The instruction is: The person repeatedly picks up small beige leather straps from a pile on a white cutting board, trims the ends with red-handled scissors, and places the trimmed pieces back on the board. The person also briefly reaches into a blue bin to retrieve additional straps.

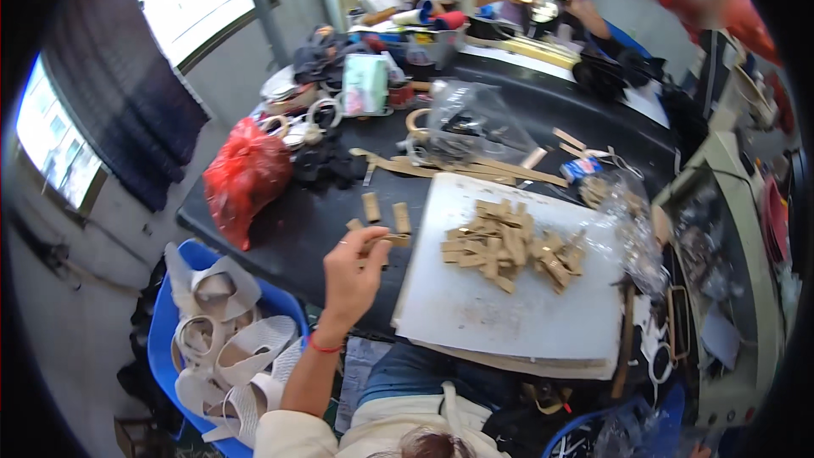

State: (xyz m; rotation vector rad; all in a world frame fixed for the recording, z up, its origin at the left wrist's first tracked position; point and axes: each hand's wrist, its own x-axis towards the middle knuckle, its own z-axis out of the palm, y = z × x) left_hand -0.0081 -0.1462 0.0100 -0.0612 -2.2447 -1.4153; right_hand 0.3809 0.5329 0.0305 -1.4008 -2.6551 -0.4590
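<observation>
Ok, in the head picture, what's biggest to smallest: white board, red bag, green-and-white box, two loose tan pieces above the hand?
1. White board
2. Red bag
3. Green-and-white box
4. Loose tan pieces: both look alike, so unranked.

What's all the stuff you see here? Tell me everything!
Table: one, black, middle
Board: one, stained white, on the table
Tan pieces: uncountable, tan, heaped on the board, a few on the table
Tan strips: several, tan, behind the board
Red bag: one, red, table's left corner
Clear bag: one, see-through, behind the strips
Blue tub: one, blue, lower left
Strappy pieces: several, white, in the tub
Windows: two, bright, left
Curtain: one, dark, left
Lamp: one, glowing, far back
Clutter: uncountable, mixed colours, far side
Jeans: one pair, blue, lower middle
Cream top: one, cream, bottom edge
Bracelet: one, red, left wrist
Left hand: one, bare, at the tan pieces
</observation>
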